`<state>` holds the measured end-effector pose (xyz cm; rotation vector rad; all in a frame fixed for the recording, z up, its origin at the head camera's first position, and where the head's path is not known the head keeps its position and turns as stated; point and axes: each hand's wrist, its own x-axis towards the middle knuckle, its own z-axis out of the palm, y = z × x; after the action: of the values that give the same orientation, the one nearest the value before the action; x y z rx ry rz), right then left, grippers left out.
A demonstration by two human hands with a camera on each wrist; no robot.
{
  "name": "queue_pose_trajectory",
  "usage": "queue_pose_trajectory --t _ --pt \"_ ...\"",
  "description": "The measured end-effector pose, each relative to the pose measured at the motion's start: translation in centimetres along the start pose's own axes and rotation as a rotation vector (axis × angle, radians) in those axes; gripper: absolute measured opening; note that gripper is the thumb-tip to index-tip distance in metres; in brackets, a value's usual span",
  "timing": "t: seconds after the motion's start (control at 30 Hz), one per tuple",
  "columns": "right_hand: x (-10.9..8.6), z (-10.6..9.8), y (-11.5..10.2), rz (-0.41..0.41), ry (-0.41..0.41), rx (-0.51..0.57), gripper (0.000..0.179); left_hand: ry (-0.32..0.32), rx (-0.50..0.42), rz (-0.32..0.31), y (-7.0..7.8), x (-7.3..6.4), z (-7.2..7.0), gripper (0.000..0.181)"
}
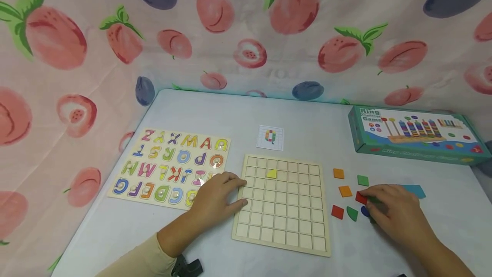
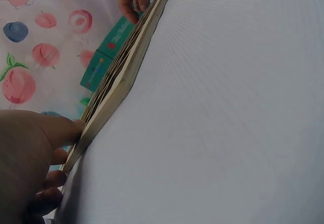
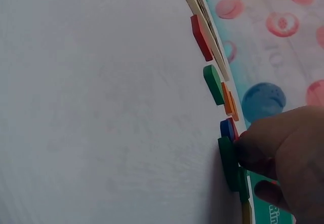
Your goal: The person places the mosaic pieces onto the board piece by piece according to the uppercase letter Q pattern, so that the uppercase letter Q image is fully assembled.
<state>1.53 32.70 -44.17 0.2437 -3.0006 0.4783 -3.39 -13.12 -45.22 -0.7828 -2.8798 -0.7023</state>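
Note:
A square wooden grid board (image 1: 281,249) lies in the middle of the table with one yellow tile (image 1: 271,173) in its upper part. My left hand (image 1: 216,195) rests against the board's left edge, thumb and fingers extended; the left wrist view shows the thumb (image 2: 68,132) touching the rim. To the right of the board, my right hand (image 1: 397,213) has index finger and thumb at a red square tile (image 1: 360,198), pinching it. Close by the thumb are a blue tile (image 1: 364,211) and a green tile (image 3: 229,164); the hand hides part of this cluster.
Loose orange (image 1: 338,173), green (image 1: 363,180) and red tiles (image 1: 338,212) lie right of the board. A pattern card (image 1: 279,139) sits behind it. An alphabet board (image 1: 153,173) is at left, a green game box (image 1: 413,155) at back right. Fruit-print cloth (image 1: 246,20) hangs behind.

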Motion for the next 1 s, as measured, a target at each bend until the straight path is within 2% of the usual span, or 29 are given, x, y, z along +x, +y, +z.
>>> queue_pose_trajectory --t 0.17,0.6,1.0 --pt "0.1 0.1 0.0 -0.010 -0.006 -0.004 0.038 -0.002 0.003 0.000 0.0 0.0 0.0 0.047" --pt "0.3 0.2 0.1 -0.003 0.047 0.076 0.034 -0.013 0.002 -0.011 0.0 0.0 0.0 0.046" --pt "1.6 0.0 -0.9 -0.088 0.136 0.136 0.034 -0.032 -0.003 -0.024 -0.1 0.0 0.0 0.046"
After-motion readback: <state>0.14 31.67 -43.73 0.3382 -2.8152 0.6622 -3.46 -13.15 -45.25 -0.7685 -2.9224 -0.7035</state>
